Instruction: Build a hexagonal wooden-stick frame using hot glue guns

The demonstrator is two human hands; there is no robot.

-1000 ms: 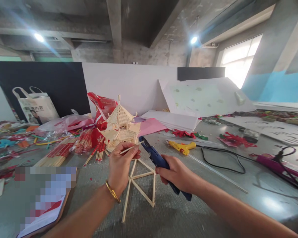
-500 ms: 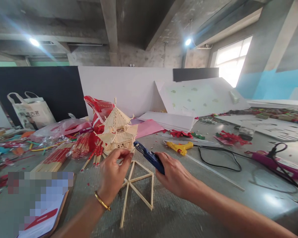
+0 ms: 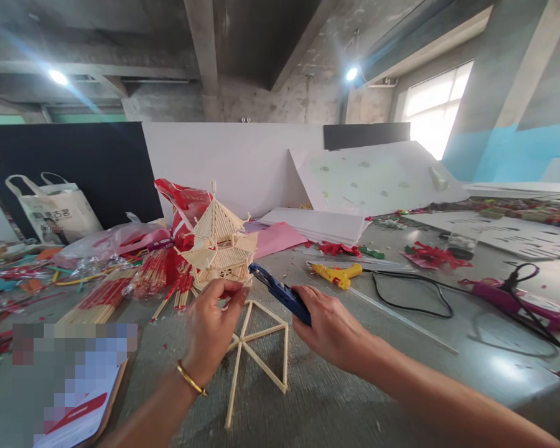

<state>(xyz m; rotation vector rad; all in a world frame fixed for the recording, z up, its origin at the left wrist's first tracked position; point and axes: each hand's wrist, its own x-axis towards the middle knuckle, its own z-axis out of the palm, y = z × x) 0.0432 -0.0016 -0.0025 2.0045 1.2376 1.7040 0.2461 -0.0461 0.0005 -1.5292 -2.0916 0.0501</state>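
Left hand (image 3: pixel 210 326) raised over the near edge of the grey surface (image 3: pixel 336 404), fingers pinched together just in front of the stick pagoda (image 3: pixel 220 239). Whether a thin stick sits in that pinch cannot be told; the fingertips hide it. Gold bangle on the wrist.

Right hand (image 3: pixel 331 330) clenched around a blue glue gun (image 3: pixel 280 292), nozzle aimed left toward the left fingertips and close to them.

Flat stick frame (image 3: pixel 256 348) lies on the surface directly under both hands: a square with diagonals and 1 long stick running toward the person. It is touched by neither hand, as far as can be seen.

Risks, judged from this layout:
- Nozzle sits near bare fingertips; a small slip of either hand could put hot glue or the tip on skin.
- The left wrist hangs just above the frame; lowering it carelessly could shift or crack the thin joints.
- The pagoda stands just behind the pinch; a forward nudge could tip it into the red-tipped stick bundles (image 3: pixel 121 286) beside it.
- A yellow glue gun (image 3: pixel 338 275) and its black cord (image 3: pixel 415 298) lie to the right; a sweeping right elbow could snag the cord.
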